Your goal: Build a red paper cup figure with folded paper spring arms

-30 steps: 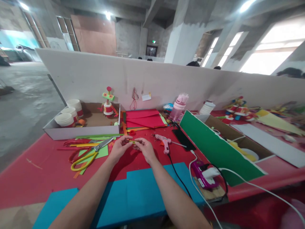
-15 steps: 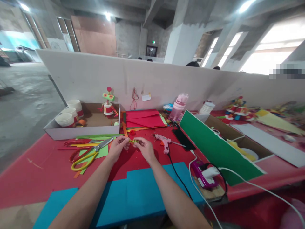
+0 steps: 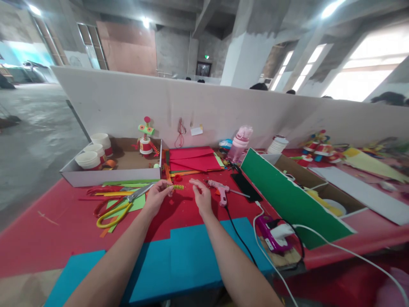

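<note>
Between the fingertips of my left hand (image 3: 159, 194) is one end of a small green paper spring (image 3: 178, 187), its other end pointing right, free. My right hand (image 3: 202, 195) is apart from it, fingers loosely extended with nothing in them. A pink glue gun (image 3: 220, 190) lies just right of that hand. Left of my left hand, scissors with yellow and red handles (image 3: 119, 209) rest on paper strips and a light green sheet (image 3: 136, 205). A small red ring (image 3: 178, 178) lies behind the spring.
An open box (image 3: 111, 179) at the left holds paper cups (image 3: 87, 160) and a paper-cup figure (image 3: 146, 146). Red paper sheets (image 3: 194, 158) lie at the back. A phone (image 3: 246, 187), a purple power strip (image 3: 273, 234) with cables and a green-sided box (image 3: 287, 198) stand at the right.
My right hand has let go of the paper spring and moved right, its fingers opening. The spring has drawn in shorter, still held in my left hand.
</note>
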A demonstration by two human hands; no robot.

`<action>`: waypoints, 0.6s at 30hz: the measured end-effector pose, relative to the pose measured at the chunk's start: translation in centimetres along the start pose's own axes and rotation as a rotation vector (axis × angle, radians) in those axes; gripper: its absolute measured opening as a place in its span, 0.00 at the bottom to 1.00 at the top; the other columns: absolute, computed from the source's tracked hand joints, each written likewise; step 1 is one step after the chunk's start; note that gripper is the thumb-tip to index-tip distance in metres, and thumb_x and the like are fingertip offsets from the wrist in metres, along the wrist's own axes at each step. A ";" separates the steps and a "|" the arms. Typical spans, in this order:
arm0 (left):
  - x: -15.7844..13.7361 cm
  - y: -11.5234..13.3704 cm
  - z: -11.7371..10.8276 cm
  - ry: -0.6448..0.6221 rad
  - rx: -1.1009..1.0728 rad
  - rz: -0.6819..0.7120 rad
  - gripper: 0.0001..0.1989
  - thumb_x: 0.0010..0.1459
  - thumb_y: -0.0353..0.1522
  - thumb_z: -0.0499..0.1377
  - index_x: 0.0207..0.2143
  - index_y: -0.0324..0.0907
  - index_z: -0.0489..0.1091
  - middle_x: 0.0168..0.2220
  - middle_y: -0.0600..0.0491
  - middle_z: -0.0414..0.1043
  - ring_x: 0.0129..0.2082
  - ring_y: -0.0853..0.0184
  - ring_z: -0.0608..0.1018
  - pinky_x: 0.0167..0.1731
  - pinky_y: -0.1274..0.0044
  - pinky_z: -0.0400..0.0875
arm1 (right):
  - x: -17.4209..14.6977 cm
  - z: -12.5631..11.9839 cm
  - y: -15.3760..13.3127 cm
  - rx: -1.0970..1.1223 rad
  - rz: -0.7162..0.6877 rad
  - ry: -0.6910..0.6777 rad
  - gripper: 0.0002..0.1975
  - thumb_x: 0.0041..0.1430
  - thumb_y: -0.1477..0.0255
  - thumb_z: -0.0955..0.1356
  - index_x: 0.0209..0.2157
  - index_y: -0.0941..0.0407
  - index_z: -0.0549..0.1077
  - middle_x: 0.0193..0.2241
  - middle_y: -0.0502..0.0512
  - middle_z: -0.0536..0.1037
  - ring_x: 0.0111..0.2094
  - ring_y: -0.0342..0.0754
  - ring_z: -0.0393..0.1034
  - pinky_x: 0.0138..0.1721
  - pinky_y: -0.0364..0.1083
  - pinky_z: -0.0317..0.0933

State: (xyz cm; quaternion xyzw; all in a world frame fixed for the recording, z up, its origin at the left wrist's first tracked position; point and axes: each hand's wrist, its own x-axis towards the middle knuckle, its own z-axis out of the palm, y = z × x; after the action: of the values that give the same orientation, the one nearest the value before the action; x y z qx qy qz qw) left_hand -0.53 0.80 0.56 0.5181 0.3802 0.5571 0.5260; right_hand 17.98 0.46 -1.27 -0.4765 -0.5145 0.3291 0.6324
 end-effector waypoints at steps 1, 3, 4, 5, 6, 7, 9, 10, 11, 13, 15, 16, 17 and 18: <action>0.0 0.0 0.0 0.002 0.022 0.005 0.13 0.49 0.37 0.66 0.34 0.40 0.71 0.22 0.58 0.69 0.23 0.73 0.70 0.27 0.80 0.65 | 0.0 0.0 0.0 -0.012 -0.019 0.002 0.12 0.56 0.64 0.67 0.39 0.51 0.79 0.43 0.55 0.80 0.53 0.54 0.68 0.58 0.54 0.56; 0.0 -0.2 0.0 0.002 0.069 0.013 0.13 0.49 0.38 0.66 0.35 0.40 0.71 0.23 0.57 0.70 0.24 0.72 0.71 0.28 0.80 0.65 | -0.2 0.1 0.0 0.010 0.006 -0.003 0.14 0.57 0.64 0.66 0.43 0.52 0.77 0.38 0.55 0.81 0.49 0.54 0.71 0.55 0.54 0.60; 0.1 -0.3 0.0 -0.002 0.094 0.019 0.13 0.49 0.38 0.66 0.36 0.41 0.71 0.24 0.57 0.70 0.24 0.72 0.71 0.28 0.80 0.65 | -0.3 0.2 -0.1 0.045 0.043 -0.014 0.15 0.58 0.62 0.66 0.45 0.52 0.75 0.35 0.56 0.81 0.44 0.54 0.74 0.51 0.54 0.63; 0.1 -0.5 0.1 -0.004 0.123 0.029 0.13 0.49 0.38 0.66 0.36 0.41 0.72 0.25 0.57 0.70 0.24 0.72 0.71 0.28 0.80 0.65 | -0.5 0.4 -0.2 0.095 0.083 -0.028 0.17 0.58 0.61 0.65 0.46 0.53 0.74 0.32 0.55 0.81 0.40 0.53 0.75 0.47 0.53 0.66; 0.1 -0.6 0.1 -0.002 0.155 0.045 0.13 0.49 0.37 0.65 0.36 0.41 0.72 0.25 0.57 0.69 0.25 0.72 0.70 0.28 0.80 0.64 | -0.6 0.6 -0.3 0.153 0.122 -0.043 0.18 0.58 0.60 0.66 0.47 0.53 0.73 0.32 0.55 0.80 0.37 0.52 0.76 0.43 0.52 0.68; 0.0 -0.7 0.2 0.000 0.188 0.064 0.12 0.49 0.37 0.65 0.36 0.41 0.72 0.25 0.57 0.68 0.25 0.72 0.70 0.28 0.80 0.64 | -0.7 0.9 -0.5 0.211 0.163 -0.063 0.19 0.56 0.59 0.67 0.47 0.52 0.72 0.33 0.54 0.80 0.35 0.51 0.76 0.40 0.51 0.69; 0.0 -0.9 0.4 -0.001 0.245 0.103 0.10 0.49 0.35 0.65 0.35 0.42 0.73 0.25 0.57 0.68 0.26 0.71 0.70 0.29 0.80 0.63 | -1.0 1.5 -0.7 0.309 0.253 -0.128 0.22 0.52 0.58 0.70 0.47 0.52 0.70 0.32 0.52 0.78 0.30 0.48 0.75 0.34 0.49 0.71; -0.1 -0.9 0.5 -0.008 0.265 0.121 0.09 0.49 0.34 0.65 0.34 0.42 0.74 0.26 0.56 0.69 0.27 0.71 0.70 0.30 0.79 0.63 | -1.1 1.7 -0.7 0.339 0.295 -0.169 0.23 0.50 0.57 0.71 0.47 0.52 0.70 0.30 0.50 0.77 0.27 0.46 0.74 0.32 0.48 0.71; -0.1 -1.0 0.6 -0.021 0.278 0.136 0.09 0.48 0.33 0.65 0.34 0.42 0.74 0.28 0.56 0.70 0.28 0.70 0.70 0.31 0.79 0.64 | -1.2 1.9 -0.7 0.352 0.323 -0.209 0.24 0.49 0.57 0.72 0.46 0.53 0.70 0.27 0.49 0.76 0.25 0.45 0.73 0.30 0.47 0.71; -0.2 -0.8 0.8 -0.053 0.291 0.148 0.08 0.48 0.32 0.64 0.33 0.42 0.74 0.30 0.54 0.72 0.30 0.69 0.71 0.33 0.78 0.64 | -1.3 2.1 -0.5 0.343 0.338 -0.267 0.22 0.49 0.57 0.72 0.43 0.55 0.72 0.23 0.47 0.74 0.23 0.43 0.71 0.28 0.45 0.70; -0.3 -0.5 0.9 -0.061 0.296 0.144 0.07 0.48 0.32 0.64 0.33 0.42 0.74 0.29 0.54 0.72 0.30 0.69 0.71 0.34 0.78 0.65 | -1.3 2.1 -0.3 0.311 0.312 -0.280 0.18 0.49 0.58 0.72 0.37 0.56 0.74 0.22 0.48 0.75 0.23 0.43 0.71 0.28 0.43 0.69; -0.3 -0.2 0.9 -0.057 0.290 0.134 0.08 0.47 0.33 0.65 0.32 0.42 0.74 0.29 0.54 0.72 0.30 0.68 0.71 0.33 0.78 0.65 | -1.2 2.0 -0.2 0.297 0.295 -0.271 0.17 0.48 0.58 0.72 0.35 0.57 0.75 0.23 0.49 0.75 0.23 0.43 0.72 0.29 0.43 0.69; -0.4 0.0 0.9 -0.049 0.273 0.118 0.08 0.47 0.33 0.65 0.32 0.42 0.74 0.29 0.53 0.72 0.30 0.68 0.71 0.33 0.77 0.66 | -1.1 1.9 -0.2 0.287 0.279 -0.256 0.17 0.48 0.59 0.73 0.35 0.57 0.75 0.24 0.49 0.76 0.24 0.43 0.73 0.30 0.44 0.70; -0.4 0.3 0.9 -0.043 0.240 0.095 0.10 0.47 0.35 0.66 0.33 0.41 0.74 0.30 0.53 0.72 0.31 0.68 0.72 0.34 0.77 0.66 | -1.1 1.8 -0.1 0.282 0.267 -0.237 0.16 0.48 0.59 0.73 0.35 0.56 0.76 0.25 0.50 0.77 0.26 0.44 0.73 0.31 0.44 0.70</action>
State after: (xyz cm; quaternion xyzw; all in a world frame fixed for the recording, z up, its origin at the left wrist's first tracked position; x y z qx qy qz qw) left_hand 0.26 0.24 0.90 0.6064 0.4077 0.5209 0.4413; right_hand 16.00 -0.08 -1.47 -0.4054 -0.4663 0.5322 0.5788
